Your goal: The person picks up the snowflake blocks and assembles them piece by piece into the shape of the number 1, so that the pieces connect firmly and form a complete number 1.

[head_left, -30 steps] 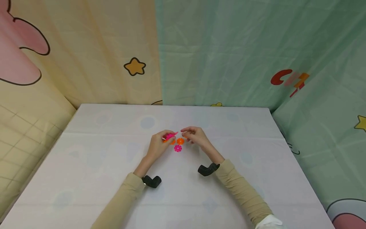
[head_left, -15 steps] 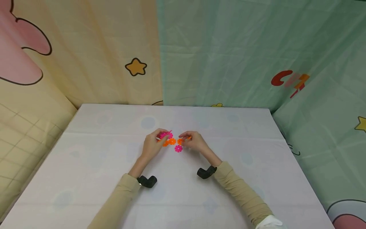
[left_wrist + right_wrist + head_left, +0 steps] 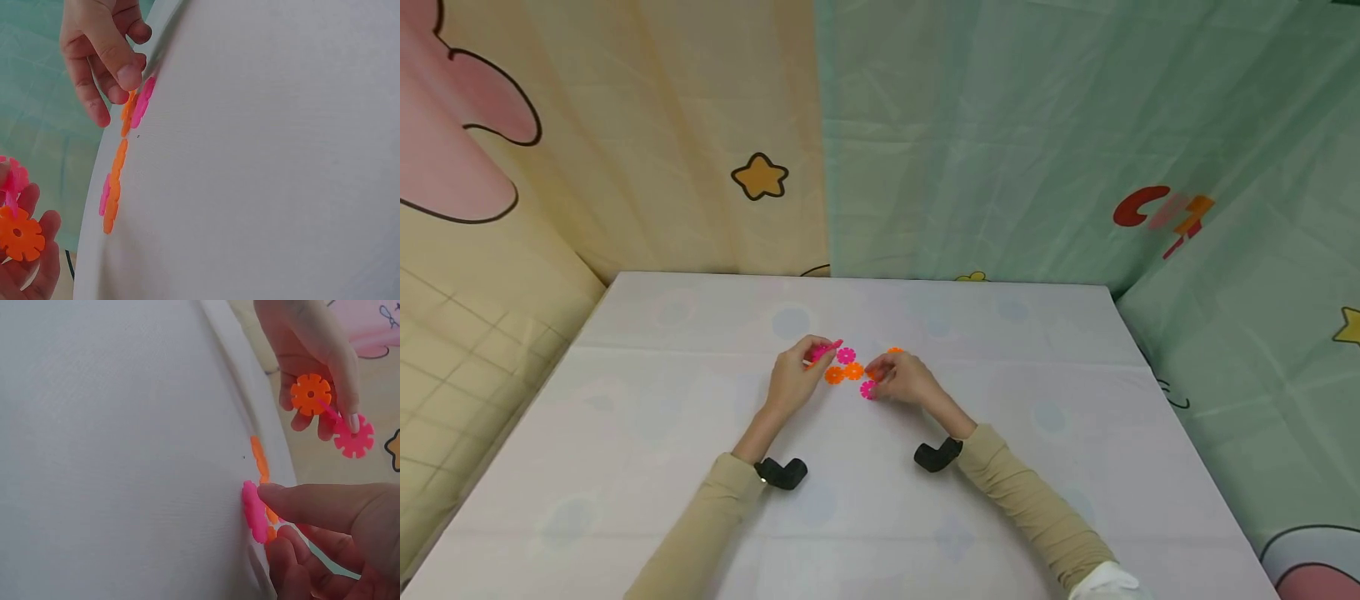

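Observation:
My left hand (image 3: 788, 379) holds a linked cluster of notched plastic discs, with a pink disc (image 3: 354, 435) pinched by the thumb and an orange disc (image 3: 310, 394) joined to it. My right hand (image 3: 912, 380) reaches low over loose discs on the table, fingers loosely bent. Its thumb tip overlaps a pink disc (image 3: 254, 511) in the right wrist view, and its fingers partly hide an orange disc. Between the hands lie two orange discs (image 3: 834, 376) and another pink disc (image 3: 847, 356).
The white-covered table (image 3: 865, 517) carries the discs near its middle. One orange disc (image 3: 895, 351) shows just beyond the right hand. Patterned cloth curtains (image 3: 1000, 150) hang behind the table and along its sides. Each wrist wears a black camera mount (image 3: 784, 474).
My left hand has moved left with its cluster, uncovering discs on the table. My right hand has come down and slightly left, onto the near pink disc and the orange one beside it.

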`<state>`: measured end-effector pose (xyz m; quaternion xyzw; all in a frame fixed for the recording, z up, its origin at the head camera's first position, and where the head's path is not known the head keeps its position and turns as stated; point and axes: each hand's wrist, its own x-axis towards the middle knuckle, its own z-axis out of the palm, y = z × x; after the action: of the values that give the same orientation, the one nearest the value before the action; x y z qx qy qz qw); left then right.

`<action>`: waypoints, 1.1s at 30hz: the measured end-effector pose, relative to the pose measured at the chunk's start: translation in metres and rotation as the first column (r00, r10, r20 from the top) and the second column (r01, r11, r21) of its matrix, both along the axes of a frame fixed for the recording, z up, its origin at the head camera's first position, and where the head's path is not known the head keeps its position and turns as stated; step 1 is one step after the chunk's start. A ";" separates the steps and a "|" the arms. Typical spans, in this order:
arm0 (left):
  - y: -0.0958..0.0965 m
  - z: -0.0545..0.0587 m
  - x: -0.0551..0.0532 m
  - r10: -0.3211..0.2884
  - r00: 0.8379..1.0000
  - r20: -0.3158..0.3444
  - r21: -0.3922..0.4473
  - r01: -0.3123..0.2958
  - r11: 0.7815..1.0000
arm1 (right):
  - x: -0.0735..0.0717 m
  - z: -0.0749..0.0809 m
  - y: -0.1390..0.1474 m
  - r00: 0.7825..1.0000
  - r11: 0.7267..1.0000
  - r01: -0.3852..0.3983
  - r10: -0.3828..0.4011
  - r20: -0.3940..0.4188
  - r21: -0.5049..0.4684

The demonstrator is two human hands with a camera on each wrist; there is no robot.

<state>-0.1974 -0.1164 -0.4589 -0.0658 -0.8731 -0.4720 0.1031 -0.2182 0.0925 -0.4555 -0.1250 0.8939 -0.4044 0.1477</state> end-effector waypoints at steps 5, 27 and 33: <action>0.000 0.000 0.000 0.000 1.000 0.026 0.022 -0.001 1.000 | 0.001 -0.002 -0.001 1.000 0.998 -0.022 0.023 -0.019 0.065; 0.004 0.007 -0.001 -0.045 0.998 0.048 0.015 0.044 0.999 | 0.001 0.001 0.000 0.998 0.987 -0.057 0.062 -0.024 0.148; 0.007 0.008 0.002 -0.050 0.998 0.046 -0.017 0.051 0.999 | 0.000 0.000 0.003 0.997 0.990 -0.071 0.074 -0.016 0.125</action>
<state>-0.1953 -0.1089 -0.4512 -0.0781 -0.8774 -0.4680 0.0705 -0.2183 0.0953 -0.4552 -0.1523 0.9136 -0.3412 0.1606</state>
